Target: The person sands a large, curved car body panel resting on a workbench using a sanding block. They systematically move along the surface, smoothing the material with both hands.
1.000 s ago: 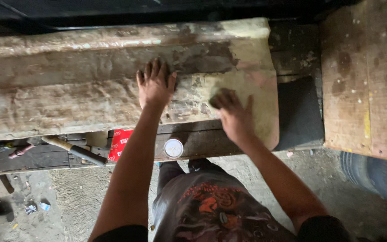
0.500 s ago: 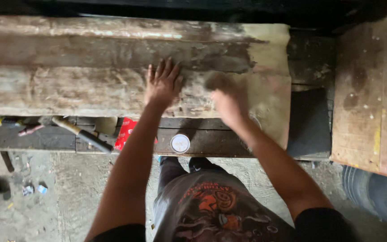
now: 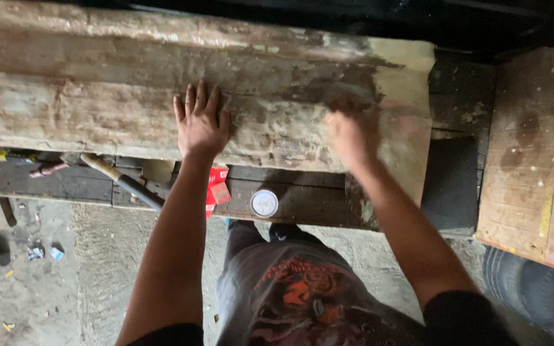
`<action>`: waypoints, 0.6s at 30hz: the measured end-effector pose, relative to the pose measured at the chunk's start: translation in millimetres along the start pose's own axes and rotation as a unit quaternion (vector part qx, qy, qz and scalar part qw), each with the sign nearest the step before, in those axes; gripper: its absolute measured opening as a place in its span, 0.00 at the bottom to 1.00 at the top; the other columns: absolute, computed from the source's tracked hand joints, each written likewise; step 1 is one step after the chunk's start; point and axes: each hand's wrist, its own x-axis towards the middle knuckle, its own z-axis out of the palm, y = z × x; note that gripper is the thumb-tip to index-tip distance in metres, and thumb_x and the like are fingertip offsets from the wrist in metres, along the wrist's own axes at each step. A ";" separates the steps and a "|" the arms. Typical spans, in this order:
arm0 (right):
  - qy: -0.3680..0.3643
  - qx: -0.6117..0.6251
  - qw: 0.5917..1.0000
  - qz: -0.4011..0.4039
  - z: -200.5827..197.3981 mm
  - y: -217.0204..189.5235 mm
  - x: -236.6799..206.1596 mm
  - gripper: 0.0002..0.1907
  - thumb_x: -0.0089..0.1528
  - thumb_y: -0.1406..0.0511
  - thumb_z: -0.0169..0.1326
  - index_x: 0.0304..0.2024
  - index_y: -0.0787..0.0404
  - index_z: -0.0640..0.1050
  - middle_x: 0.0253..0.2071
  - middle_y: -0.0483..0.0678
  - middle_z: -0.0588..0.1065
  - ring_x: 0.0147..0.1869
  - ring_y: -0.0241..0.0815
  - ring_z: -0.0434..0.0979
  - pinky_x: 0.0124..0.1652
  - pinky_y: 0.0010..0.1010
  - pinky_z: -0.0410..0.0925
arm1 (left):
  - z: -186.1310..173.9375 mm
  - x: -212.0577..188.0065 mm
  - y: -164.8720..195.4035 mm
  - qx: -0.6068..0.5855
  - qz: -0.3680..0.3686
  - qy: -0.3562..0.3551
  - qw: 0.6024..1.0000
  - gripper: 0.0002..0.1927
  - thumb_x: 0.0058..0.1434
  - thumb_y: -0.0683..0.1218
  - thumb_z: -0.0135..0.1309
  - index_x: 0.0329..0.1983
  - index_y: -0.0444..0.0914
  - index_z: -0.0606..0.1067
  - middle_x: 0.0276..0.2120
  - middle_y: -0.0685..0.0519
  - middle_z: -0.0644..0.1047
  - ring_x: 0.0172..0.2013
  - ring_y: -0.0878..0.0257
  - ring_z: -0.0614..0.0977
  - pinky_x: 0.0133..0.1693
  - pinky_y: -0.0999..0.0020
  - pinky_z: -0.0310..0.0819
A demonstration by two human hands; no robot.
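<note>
The long, weathered, stained wooden beam (image 3: 97, 109) lies across my dark worktop (image 3: 302, 202). My left hand (image 3: 200, 125) presses flat on it, fingers spread, gripping nothing. My right hand (image 3: 354, 131) rests blurred near the beam's pale end; I cannot tell its fingers' state. A small round white lid (image 3: 264, 203) sits below.

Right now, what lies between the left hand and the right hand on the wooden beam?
In the head view, only bare, worn beam surface lies between the left hand and the blurred right hand; nothing rests there.
</note>
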 end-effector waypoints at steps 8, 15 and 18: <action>0.144 -0.028 0.956 -0.253 40.3 -22.3 -44.6 0.05 0.57 0.70 0.55 0.35 0.55 0.78 0.41 0.52 0.79 0.46 0.50 0.79 0.40 0.43 0.67 | 0.8 1.2 -0.3 -0.012 0.001 0.007 1.000 0.29 0.71 0.56 0.43 0.72 0.41 0.67 0.74 0.42 0.60 0.74 0.43 0.56 0.71 0.38 0.36; -0.029 -0.068 0.997 0.017 39.0 -1.7 1.7 0.12 0.70 0.58 0.51 0.42 0.59 0.80 0.43 0.52 0.79 0.46 0.52 0.79 0.53 0.48 0.69 | -2.4 0.3 0.9 0.002 0.002 0.003 1.000 0.30 0.69 0.56 0.44 0.73 0.41 0.66 0.74 0.41 0.60 0.73 0.42 0.56 0.70 0.37 0.37; 0.128 -0.068 0.976 -0.163 49.8 -27.6 -19.1 0.11 0.59 0.62 0.55 0.42 0.58 0.81 0.47 0.52 0.80 0.51 0.56 0.79 0.51 0.54 0.66 | -1.8 1.1 1.5 -0.003 -0.002 0.003 1.000 0.29 0.70 0.56 0.44 0.72 0.42 0.67 0.73 0.42 0.60 0.73 0.42 0.56 0.70 0.37 0.38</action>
